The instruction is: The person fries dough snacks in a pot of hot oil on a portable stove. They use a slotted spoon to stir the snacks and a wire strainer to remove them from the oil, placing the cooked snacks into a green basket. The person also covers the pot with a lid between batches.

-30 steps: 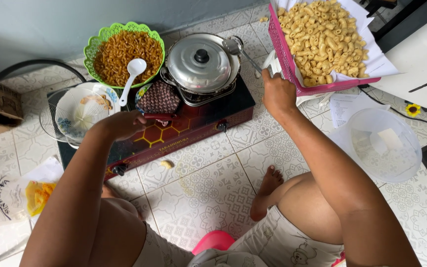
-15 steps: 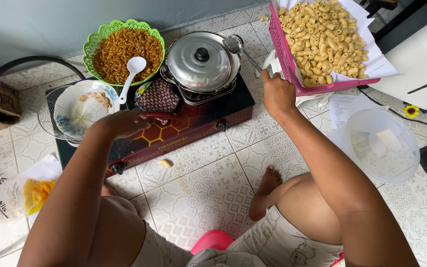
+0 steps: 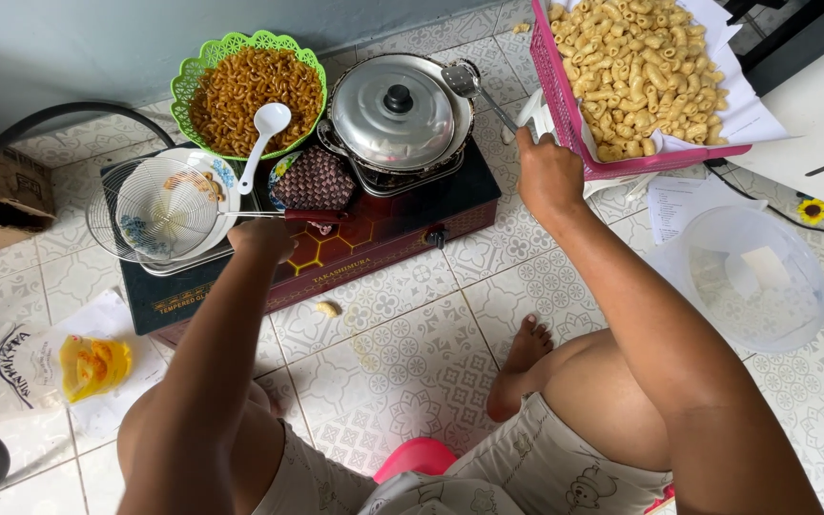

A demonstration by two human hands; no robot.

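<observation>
Left hand: fingers closed on the handle of the wire strainer, at the red grip end.
Wire strainer: lies over a patterned bowl on the left of the stove, which sits on the tiled floor.
Right hand: fingers closed around the near corner of the pink tray.
Pink tray: right of the lidded pot, lined with paper and heaped with pale pasta.
Handling, strainer: judged light and stiff; mesh dents easily; hold by the handle.
Handling, tray: judged light plastic, flexes under load, contents loose; a corner grip may tip it, so support the rim on both sides.
</observation>
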